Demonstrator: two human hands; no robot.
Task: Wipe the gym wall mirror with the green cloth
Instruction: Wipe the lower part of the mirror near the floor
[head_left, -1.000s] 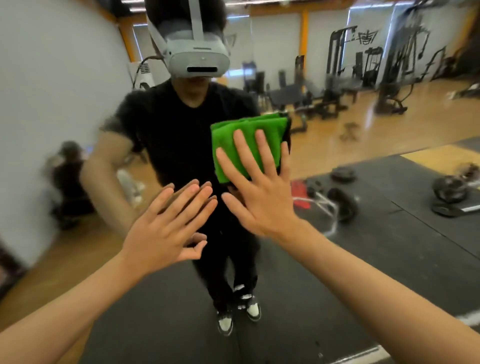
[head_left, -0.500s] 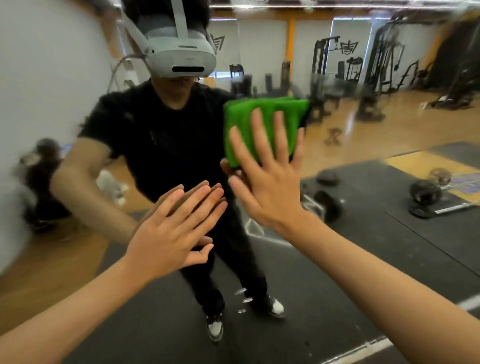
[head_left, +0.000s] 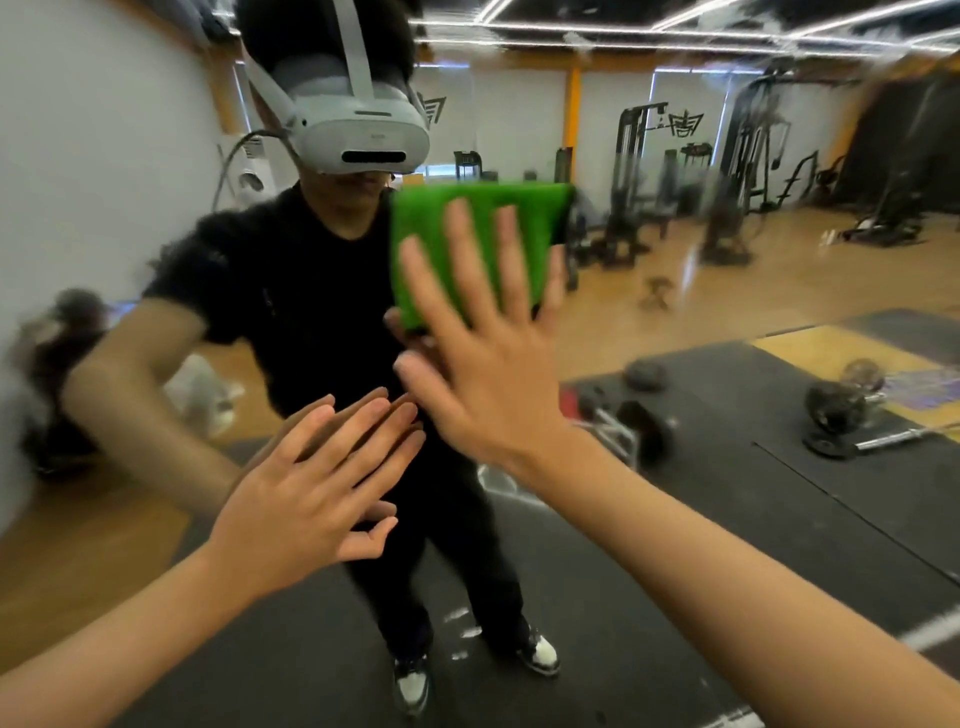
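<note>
Hands two: left hand, right hand. Green cloth one. Mirror one.

We face the mirror with both hands flat against it: our right hand presses the cloth to the glass, the cloth reaching above the fingers, and our left hand lies lower and to the left, near it. Our reflection stands behind the hands; to its right weight plates lie on the floor, with machines farther back

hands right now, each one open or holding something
Left hand: open, straight fingers on the gym wall mirror, holding nothing.
Right hand: open, flat, pressing the folded green cloth to the mirror.
</note>
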